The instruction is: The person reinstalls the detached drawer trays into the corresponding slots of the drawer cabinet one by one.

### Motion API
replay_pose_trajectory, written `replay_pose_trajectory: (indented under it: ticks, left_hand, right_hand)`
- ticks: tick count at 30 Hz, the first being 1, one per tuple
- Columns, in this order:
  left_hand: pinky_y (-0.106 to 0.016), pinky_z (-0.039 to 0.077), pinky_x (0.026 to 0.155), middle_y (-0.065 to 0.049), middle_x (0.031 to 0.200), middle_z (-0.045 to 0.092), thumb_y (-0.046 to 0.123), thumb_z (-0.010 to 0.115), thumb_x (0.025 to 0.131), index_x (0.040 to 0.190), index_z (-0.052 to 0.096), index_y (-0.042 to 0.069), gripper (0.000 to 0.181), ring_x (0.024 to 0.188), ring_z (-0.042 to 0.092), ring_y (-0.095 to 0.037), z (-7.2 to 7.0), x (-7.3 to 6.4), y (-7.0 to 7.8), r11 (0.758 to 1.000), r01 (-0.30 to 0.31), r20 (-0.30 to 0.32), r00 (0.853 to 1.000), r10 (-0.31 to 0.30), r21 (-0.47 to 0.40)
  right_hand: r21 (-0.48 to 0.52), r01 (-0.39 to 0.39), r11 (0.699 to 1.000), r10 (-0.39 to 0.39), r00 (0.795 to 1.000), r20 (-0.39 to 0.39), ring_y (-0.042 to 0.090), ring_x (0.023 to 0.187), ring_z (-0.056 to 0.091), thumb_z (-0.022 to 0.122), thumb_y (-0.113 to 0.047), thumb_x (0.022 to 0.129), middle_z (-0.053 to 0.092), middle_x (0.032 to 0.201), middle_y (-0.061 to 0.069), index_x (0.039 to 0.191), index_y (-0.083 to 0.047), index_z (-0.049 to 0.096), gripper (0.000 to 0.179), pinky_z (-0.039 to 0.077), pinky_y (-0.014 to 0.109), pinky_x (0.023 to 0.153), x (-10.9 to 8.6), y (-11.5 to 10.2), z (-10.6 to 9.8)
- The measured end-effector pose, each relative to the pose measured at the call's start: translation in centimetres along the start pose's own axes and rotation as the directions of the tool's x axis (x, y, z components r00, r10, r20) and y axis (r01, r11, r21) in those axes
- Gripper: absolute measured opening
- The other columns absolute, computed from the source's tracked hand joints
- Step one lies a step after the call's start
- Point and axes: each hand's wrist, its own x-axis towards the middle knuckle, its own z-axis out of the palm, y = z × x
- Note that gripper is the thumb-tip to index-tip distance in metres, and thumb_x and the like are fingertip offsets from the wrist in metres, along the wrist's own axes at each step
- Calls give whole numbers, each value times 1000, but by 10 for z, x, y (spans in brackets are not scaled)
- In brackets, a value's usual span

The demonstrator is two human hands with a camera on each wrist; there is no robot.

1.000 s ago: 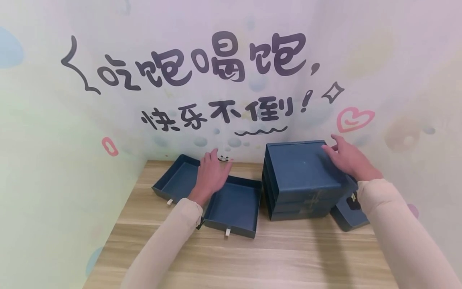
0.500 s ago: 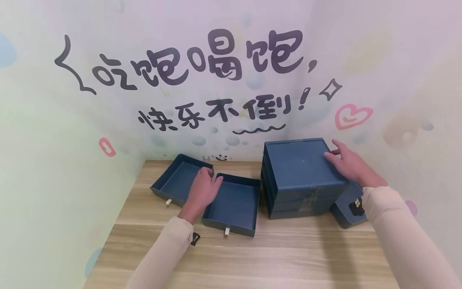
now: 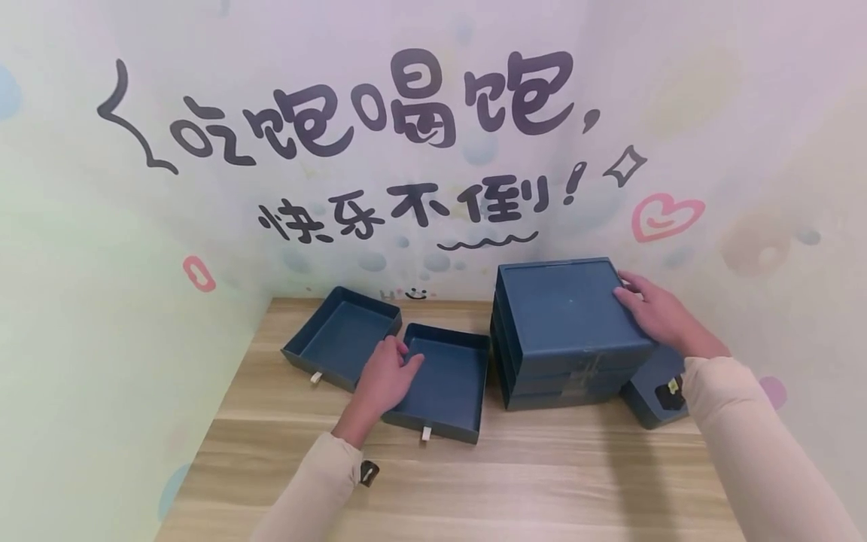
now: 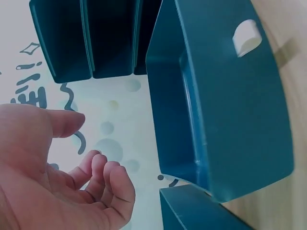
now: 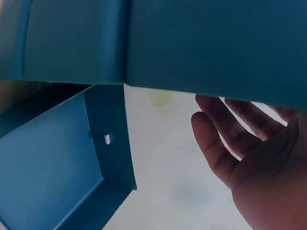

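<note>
My left hand [image 3: 386, 373] hovers over the left side of a shallow blue drawer [image 3: 443, 384] with a white pull tab. Its fingers are loosely bent and hold nothing, as the left wrist view shows, with the drawer front [image 4: 240, 110] beside them. My right hand [image 3: 660, 312] is at the right top edge of a blue drawer cabinet [image 3: 569, 309]. The thumb lies near the top edge. In the right wrist view the fingers [image 5: 225, 124] reach past the cabinet's edge, their tips partly hidden behind it. Another shallow blue drawer [image 3: 345, 331] lies further left.
Right of the cabinet, partly under my forearm, lies another blue drawer [image 3: 646, 403] with a small black item [image 3: 669, 393] in it. A small black piece [image 3: 369, 473] shows beside my left cuff. The wooden table [image 3: 488, 489] ends against a printed wall [image 3: 406, 263].
My left hand has come down and back toward me from above the drawers, its fingers bending more. My right hand has moved slightly down onto the cabinet's right edge. The cabinet has stayed put.
</note>
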Motion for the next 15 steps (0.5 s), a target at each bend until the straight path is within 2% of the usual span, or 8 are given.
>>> replay_pose_trajectory:
  ticks: [3,8,15]
  left_hand:
    - [-33,46,71,-8,99,58,40,62,100,116,55,6,38,82,55,-21,3,-7,-5,999,23,21,1000,-22,-28]
    - [-33,49,72,-8,99,61,41,64,99,115,55,5,40,83,56,-21,10,-17,-11,998,32,42,999,-29,-54]
    - [-32,48,71,-8,93,59,44,69,95,110,58,2,46,80,54,-20,19,-31,-18,996,36,42,999,-33,-83]
  right_hand:
    - [0,5,1000,-5,1000,-9,57,139,37,29,-49,110,34,156,36,163,-7,15,70,28,75,113,0,1,1]
    - [21,-5,1000,5,1000,-7,59,146,26,28,-51,109,24,162,34,164,-11,13,69,23,75,115,0,3,1]
    - [34,-18,999,18,1000,-1,59,147,24,28,-52,109,21,164,32,164,-15,11,69,22,75,115,1,5,1]
